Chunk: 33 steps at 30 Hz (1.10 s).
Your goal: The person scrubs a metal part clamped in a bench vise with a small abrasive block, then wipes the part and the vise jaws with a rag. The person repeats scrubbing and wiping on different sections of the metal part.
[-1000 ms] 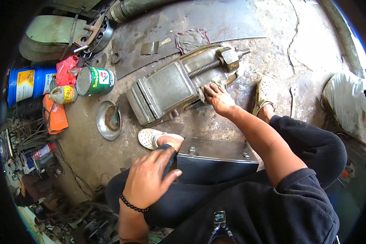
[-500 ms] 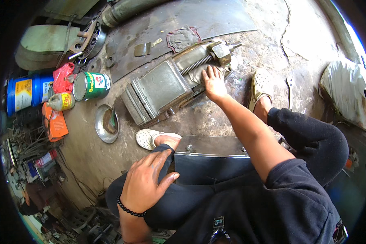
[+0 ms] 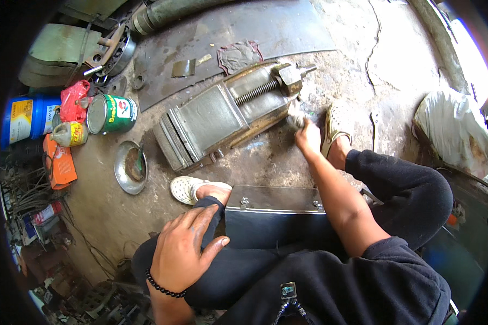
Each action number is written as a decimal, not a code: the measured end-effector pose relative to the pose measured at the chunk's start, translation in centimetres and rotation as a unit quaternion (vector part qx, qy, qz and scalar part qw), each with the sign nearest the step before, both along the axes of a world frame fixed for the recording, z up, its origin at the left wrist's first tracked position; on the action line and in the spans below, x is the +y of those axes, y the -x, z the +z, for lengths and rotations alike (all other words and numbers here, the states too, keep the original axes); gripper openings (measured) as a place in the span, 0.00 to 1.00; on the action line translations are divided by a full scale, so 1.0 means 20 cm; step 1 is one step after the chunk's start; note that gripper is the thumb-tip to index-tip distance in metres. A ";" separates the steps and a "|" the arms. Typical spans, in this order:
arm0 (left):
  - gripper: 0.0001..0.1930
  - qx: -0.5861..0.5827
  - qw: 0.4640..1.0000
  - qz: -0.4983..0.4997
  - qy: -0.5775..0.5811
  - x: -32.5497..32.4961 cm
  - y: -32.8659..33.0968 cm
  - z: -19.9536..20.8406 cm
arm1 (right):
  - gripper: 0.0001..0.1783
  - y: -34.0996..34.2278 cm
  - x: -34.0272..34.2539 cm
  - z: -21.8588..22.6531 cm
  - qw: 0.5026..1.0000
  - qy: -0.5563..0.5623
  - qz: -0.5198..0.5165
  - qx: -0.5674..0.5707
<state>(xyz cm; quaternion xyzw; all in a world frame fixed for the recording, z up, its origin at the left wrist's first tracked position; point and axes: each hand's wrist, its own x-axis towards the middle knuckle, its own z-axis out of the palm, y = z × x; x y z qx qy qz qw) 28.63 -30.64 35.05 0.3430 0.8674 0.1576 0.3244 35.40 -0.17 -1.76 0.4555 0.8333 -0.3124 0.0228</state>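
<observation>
A heavy grey machine vise (image 3: 211,124) lies on the floor in front of me, its threaded screw and block at the far right end. My right hand (image 3: 308,140) is closed round a bunched whitish rag (image 3: 295,117), just off the vise's right side by the screw end. Part of the rag is hidden behind the fingers. My left hand (image 3: 180,246), wearing a black bead bracelet, rests on my left knee with fingers stretched out and holds nothing.
Left of the vise lie a metal bowl with a brush (image 3: 130,167), a green can (image 3: 111,114) and an orange box (image 3: 61,161). A crumpled grey cloth (image 3: 239,57) lies on the metal sheet (image 3: 287,27) beyond. A wrench (image 3: 374,132) lies right of my foot.
My right hand has come off the vise's top, moving right and toward me with the rag, and has gone from spread to closed. My left hand stays on the knee.
</observation>
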 end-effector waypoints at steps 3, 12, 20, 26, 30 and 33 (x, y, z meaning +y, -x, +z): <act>0.29 -0.008 1.000 0.011 0.003 -0.02 -0.02 0.01 | 0.28 0.09 0.13 -0.03 0.986 -0.005 -0.068 0.152; 0.29 -0.019 0.999 0.024 0.022 0.04 0.00 -0.03 | 0.47 0.56 -0.02 -0.12 0.981 -0.104 0.012 0.164; 0.27 -0.006 1.000 -0.010 0.018 0.11 0.04 -0.02 | 0.33 0.14 -0.11 -0.13 0.950 0.094 -0.036 0.296; 0.27 -0.021 0.998 -0.014 0.062 0.16 0.04 -0.03 | 0.39 0.51 0.10 -0.14 0.927 0.091 -0.146 0.333; 0.28 -0.005 0.999 -0.011 0.034 0.17 0.06 -0.01 | 0.37 0.47 0.02 0.04 0.988 0.054 0.126 0.064; 0.28 -0.007 1.000 -0.003 0.013 0.16 0.06 0.01 | 0.17 0.39 0.30 0.30 0.899 0.041 0.388 -0.201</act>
